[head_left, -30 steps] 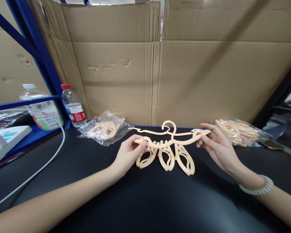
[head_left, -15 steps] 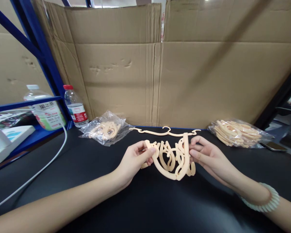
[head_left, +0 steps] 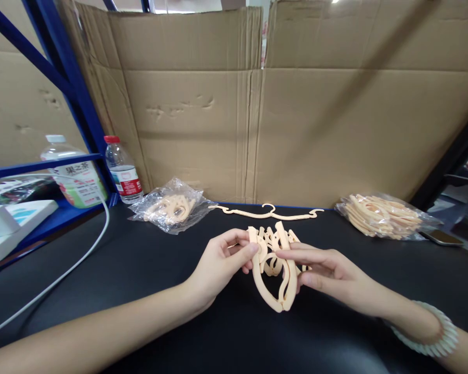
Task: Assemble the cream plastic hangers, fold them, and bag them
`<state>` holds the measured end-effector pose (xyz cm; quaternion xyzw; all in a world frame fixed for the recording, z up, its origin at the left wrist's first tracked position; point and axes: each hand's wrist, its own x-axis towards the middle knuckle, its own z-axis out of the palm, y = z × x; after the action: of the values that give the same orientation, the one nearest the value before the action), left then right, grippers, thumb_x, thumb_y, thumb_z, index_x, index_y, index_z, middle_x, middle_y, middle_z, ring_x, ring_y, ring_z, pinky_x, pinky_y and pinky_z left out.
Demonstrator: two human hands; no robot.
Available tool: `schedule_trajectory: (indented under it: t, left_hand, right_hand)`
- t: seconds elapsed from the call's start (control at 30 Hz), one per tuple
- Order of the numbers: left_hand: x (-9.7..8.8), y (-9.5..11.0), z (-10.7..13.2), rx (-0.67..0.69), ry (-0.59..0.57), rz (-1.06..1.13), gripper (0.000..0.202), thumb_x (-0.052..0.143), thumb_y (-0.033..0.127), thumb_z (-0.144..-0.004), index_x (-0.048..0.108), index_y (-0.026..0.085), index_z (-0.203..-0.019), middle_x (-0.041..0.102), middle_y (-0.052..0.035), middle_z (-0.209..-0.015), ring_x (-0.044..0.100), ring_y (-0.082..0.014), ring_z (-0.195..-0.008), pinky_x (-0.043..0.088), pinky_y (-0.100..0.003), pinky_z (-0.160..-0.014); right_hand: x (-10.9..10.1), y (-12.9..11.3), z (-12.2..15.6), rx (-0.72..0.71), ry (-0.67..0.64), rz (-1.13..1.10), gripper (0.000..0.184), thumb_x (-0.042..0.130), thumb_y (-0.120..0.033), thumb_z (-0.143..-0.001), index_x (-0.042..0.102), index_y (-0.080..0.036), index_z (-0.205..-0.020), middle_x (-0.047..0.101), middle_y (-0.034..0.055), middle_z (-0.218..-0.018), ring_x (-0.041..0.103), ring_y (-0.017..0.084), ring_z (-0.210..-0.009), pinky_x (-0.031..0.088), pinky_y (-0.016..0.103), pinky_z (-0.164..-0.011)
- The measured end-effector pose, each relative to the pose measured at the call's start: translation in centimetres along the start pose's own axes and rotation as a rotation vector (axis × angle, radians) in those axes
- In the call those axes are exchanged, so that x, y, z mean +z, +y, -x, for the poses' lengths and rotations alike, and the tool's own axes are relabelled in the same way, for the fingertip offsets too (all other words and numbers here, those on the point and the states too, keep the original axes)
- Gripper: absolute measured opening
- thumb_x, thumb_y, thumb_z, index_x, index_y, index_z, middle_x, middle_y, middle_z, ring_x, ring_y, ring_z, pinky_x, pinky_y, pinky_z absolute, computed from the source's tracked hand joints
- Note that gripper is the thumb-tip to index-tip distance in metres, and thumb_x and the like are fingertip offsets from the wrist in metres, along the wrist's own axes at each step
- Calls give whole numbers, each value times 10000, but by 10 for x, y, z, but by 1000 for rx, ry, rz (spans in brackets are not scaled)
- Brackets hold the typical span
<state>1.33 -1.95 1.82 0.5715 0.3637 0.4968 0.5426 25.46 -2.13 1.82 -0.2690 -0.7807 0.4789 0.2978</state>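
Note:
A cream plastic folding hanger [head_left: 275, 265] is folded into a narrow bundle over the black table [head_left: 140, 291]. My left hand [head_left: 222, 262] pinches its left arm with thumb and fingers. My right hand [head_left: 323, 270] presses against its right side, fingers stretched along the plastic and thumb behind. Another cream hanger [head_left: 267, 211], unfolded flat, lies on the table just beyond them.
A clear bag of hangers [head_left: 169, 208] lies at the back left and a fuller bag [head_left: 382, 215] at the back right, with a phone [head_left: 440, 236] beside it. Two bottles [head_left: 122, 171] stand by a blue rack [head_left: 62, 78]. A white cable [head_left: 62, 270] crosses the left. Cardboard [head_left: 257, 104] walls the back.
The hanger was stretched wide between both hands. The hands have come together and folded its arms inward into a narrow bundle, lower and nearer to me.

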Motion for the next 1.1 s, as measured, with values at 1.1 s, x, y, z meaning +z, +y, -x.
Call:
schedule_trajectory:
  t: [1.1]
  left_hand:
    - [5,1,8,63,-150,-80,223,674,299,-828,626,158,-994,654,-55,-922,647,-186,-855,545,-264,-667]
  right_hand:
    - [4,-9,11,-18,-113,313,646,615,-346,-897,309,-356,-1465,294,28,-1541,200,280,-1432,322,490,-1107]
